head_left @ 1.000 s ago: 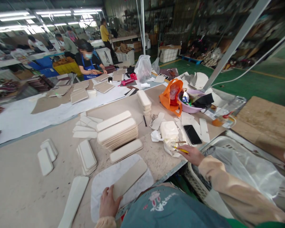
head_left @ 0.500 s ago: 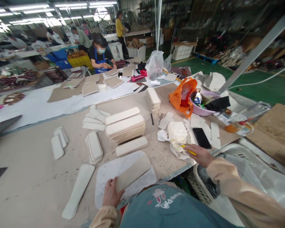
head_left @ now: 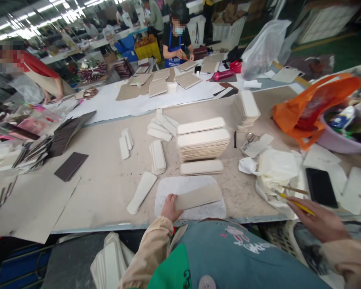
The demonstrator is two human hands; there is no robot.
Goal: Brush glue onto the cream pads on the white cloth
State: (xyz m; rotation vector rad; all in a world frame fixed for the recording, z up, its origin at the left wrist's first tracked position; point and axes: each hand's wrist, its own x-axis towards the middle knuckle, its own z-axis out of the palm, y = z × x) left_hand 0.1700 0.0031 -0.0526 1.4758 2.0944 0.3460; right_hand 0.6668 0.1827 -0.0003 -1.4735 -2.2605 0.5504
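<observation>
My left hand (head_left: 171,208) grips the near-left end of a long beige strip (head_left: 200,197), its thumb and fingers on the end. This strip lies flat on a white rounded board (head_left: 165,188) by the table edge. In my right hand (head_left: 321,218) is a slim yellow-handled brush (head_left: 299,204), its tip over a white tub (head_left: 279,163) wrapped in crumpled plastic. A brown stick (head_left: 295,189) rests at the tub's edge. Just beyond the board is a tall stack of cream rounded strips (head_left: 203,139), with a lower pile (head_left: 201,166) in front.
More cream pieces (head_left: 158,155) lie left of the stack. Scissors (head_left: 252,137), a black phone (head_left: 321,186), an orange bag (head_left: 313,108) and a purple basin (head_left: 345,138) are on the right. A co-worker (head_left: 177,36) works across the table; another person (head_left: 45,76) stands far left.
The view has swung left and closer, bringing the left table end and a person there into sight. The left hand stays on the strip; the brush remains at the tub in the right hand.
</observation>
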